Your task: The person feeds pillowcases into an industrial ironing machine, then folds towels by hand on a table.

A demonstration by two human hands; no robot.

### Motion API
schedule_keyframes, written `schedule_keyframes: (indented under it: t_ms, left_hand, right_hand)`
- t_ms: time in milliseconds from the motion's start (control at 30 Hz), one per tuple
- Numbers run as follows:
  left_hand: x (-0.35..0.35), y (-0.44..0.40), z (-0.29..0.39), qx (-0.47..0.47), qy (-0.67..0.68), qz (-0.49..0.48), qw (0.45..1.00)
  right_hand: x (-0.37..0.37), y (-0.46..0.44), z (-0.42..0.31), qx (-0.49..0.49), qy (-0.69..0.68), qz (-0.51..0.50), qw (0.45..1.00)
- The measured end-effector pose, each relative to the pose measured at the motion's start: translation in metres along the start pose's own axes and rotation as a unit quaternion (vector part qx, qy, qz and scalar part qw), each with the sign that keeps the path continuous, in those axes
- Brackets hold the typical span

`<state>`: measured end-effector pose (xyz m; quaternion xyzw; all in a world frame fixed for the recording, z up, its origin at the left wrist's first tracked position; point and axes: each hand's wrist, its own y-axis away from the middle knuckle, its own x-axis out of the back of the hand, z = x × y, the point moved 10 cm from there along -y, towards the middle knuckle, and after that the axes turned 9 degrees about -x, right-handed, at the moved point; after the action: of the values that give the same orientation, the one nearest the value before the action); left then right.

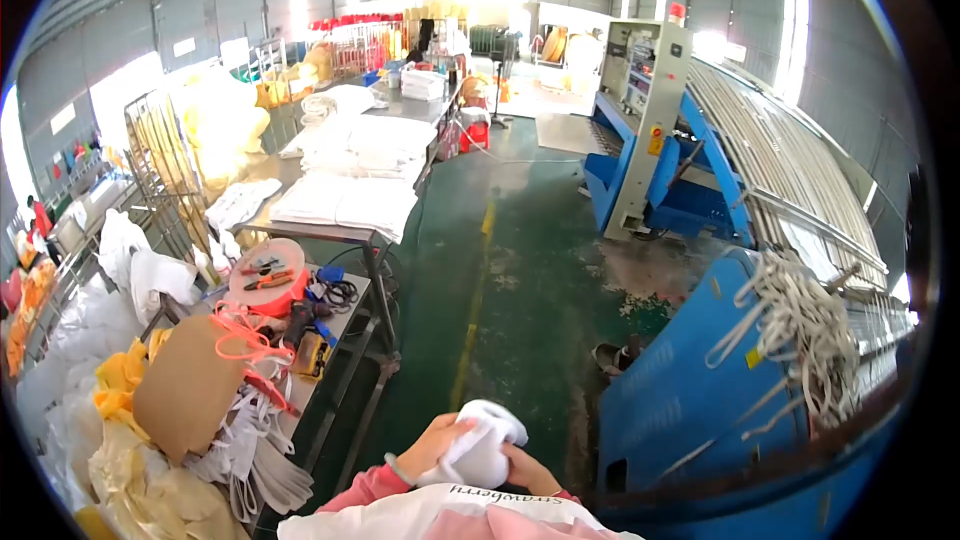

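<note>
A bunched white cloth [485,445] is held in front of my body, above the green floor. My left hand [430,447] grips it from the left side, fingers curled over its upper edge. On the right, my right hand [528,468] closes on its lower right part. The cloth hides some of the fingers of both hands. Its folds stand up in a rounded, hollow-looking shape, and I cannot tell what kind of item it is.
Left stands a bench with a red-rimmed round lid [268,275], tools and a brown board [188,388]. Behind it, folded white fabric [345,202] lies stacked on a metal table. At right are a blue cabinet [690,370], draped pale cords [800,330] and a large machine [640,130].
</note>
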<state>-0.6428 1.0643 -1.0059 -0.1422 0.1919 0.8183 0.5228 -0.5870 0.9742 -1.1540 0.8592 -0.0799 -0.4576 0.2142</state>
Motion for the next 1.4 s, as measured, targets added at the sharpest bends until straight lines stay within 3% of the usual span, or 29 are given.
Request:
schedule_keyframes:
  t_ms: [167, 433, 500, 567, 633, 733, 833, 900, 967, 1000, 1033, 1100, 1133, 1267, 1300, 1400]
  left_hand:
    - [0.013, -0.164, 0.057, -0.041, -0.021, -0.058, 0.997]
    - [0.086, -0.398, 0.090, -0.064, 0.075, 0.066, 0.993]
    - [0.112, -0.438, 0.113, -0.091, 0.085, 0.108, 0.986]
    - [0.133, -0.473, 0.149, -0.129, 0.068, 0.142, 0.979]
    - [0.148, -0.506, 0.187, -0.158, 0.067, 0.169, 0.971]
    - [0.183, -0.564, 0.222, -0.192, 0.077, 0.188, 0.960]
    - [0.231, -0.637, 0.240, -0.193, 0.118, 0.214, 0.950]
    - [0.288, -0.693, 0.232, -0.222, 0.031, 0.205, 0.953]
    - [0.312, -0.758, 0.261, -0.238, -0.040, 0.194, 0.951]
    - [0.317, -0.789, 0.291, -0.329, -0.127, 0.201, 0.914]
    - [0.317, -0.811, 0.307, -0.401, -0.211, 0.209, 0.867]
    - [0.320, -0.881, 0.324, -0.308, -0.041, 0.177, 0.934]
    - [0.312, -0.929, 0.316, -0.119, 0.216, 0.125, 0.961]
    - [0.306, -1.044, 0.376, -0.093, 0.153, 0.096, 0.979]
    - [0.318, -1.071, 0.380, -0.107, 0.126, 0.147, 0.975]
    - [0.347, -1.147, 0.411, -0.216, -0.014, 0.128, 0.968]
  right_hand:
    - [0.065, -0.043, -0.121, 0.063, -0.068, 0.025, 0.995]
    - [0.145, -0.116, -0.372, 0.190, 0.099, 0.050, 0.976]
    - [0.152, -0.148, -0.434, 0.162, 0.132, 0.010, 0.978]
    - [0.174, -0.189, -0.469, 0.069, 0.095, -0.055, 0.992]
    - [0.151, -0.225, -0.528, -0.037, 0.046, -0.101, 0.993]
    - [0.171, -0.296, -0.609, -0.020, 0.080, -0.029, 0.996]
    - [0.241, -0.368, -0.688, 0.067, -0.014, 0.089, 0.994]
    - [0.316, -0.415, -0.727, 0.197, 0.071, 0.135, 0.969]
    - [0.328, -0.441, -0.785, 0.265, 0.074, 0.170, 0.946]
    - [0.314, -0.443, -0.803, 0.216, -0.070, 0.190, 0.955]
    - [0.321, -0.449, -0.824, 0.232, -0.075, 0.200, 0.949]
    - [0.338, -0.452, -0.874, 0.262, -0.078, 0.244, 0.931]
    - [0.342, -0.449, -0.900, 0.274, -0.072, 0.271, 0.920]
    - [0.346, -0.449, -1.000, 0.358, -0.022, 0.295, 0.886]
    - [0.333, -0.453, -1.024, 0.374, -0.028, 0.298, 0.878]
    - [0.328, -0.484, -1.095, 0.391, -0.004, 0.271, 0.880]
